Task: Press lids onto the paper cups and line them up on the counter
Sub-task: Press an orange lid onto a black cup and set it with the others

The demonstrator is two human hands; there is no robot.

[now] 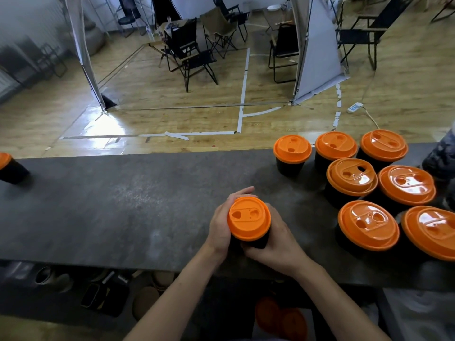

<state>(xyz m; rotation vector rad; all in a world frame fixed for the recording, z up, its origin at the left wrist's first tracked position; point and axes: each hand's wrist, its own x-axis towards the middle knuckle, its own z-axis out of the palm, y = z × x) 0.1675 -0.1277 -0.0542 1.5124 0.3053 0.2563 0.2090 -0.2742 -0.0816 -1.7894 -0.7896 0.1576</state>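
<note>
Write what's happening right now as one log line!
held: cup with orange lid | left hand: grips cup | right hand: grips cup | lidded cups: clustered right

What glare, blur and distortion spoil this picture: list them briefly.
Head view: a bright glare patch washes out the wooden floor; highlights glint on the lids at the right; wide-angle distortion slants the white uprights; the top left corner is smeared; the held cup's lid is sharp.

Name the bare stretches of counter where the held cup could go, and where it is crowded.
Bare: the counter stretch between the lone cup at the left edge and the held cup; a narrower gap right of it. Crowded: the right end, seven lidded cups.
</note>
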